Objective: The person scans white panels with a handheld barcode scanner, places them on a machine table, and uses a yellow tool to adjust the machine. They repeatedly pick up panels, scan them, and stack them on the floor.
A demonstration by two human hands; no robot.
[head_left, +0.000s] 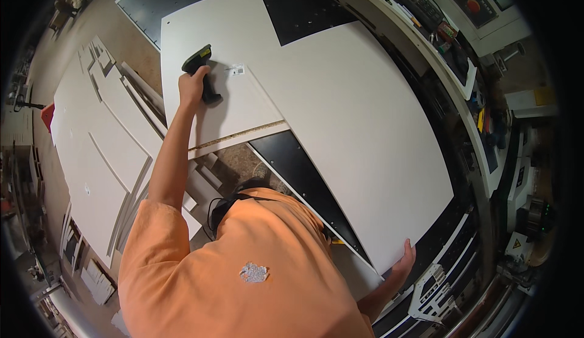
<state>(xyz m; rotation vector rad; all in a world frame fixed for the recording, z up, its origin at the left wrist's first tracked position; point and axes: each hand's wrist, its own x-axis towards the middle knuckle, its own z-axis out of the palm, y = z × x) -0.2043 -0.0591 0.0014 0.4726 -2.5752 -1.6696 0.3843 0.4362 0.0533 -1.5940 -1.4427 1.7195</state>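
Seen from above, a person in an orange short-sleeved shirt [243, 247] leans over a black work table with dotted fittings [298, 6] bearing two large, flat white boards. The left hand [192, 87] is wrapped around a black pistol-shaped handheld scanner with yellow-green markings [196, 61], held above the left-hand white board with a bare chipboard front edge [210, 27]. Just right of the scanner lies a small white printed label [237, 69], stuck flat to that board; the scanner is probably held here to be within reach of the label, though which way its window faces is hard to tell. The right hand [402, 264] is at the near right corner of the larger white board with a curved outline [371, 119], fingers at its edge, perhaps to steady it or to brace the leaning body; whether they grip underneath cannot be told. At the person's left, more white boards [103, 149] lie flat and overlapping, seemingly piled there to leave the table for these two.
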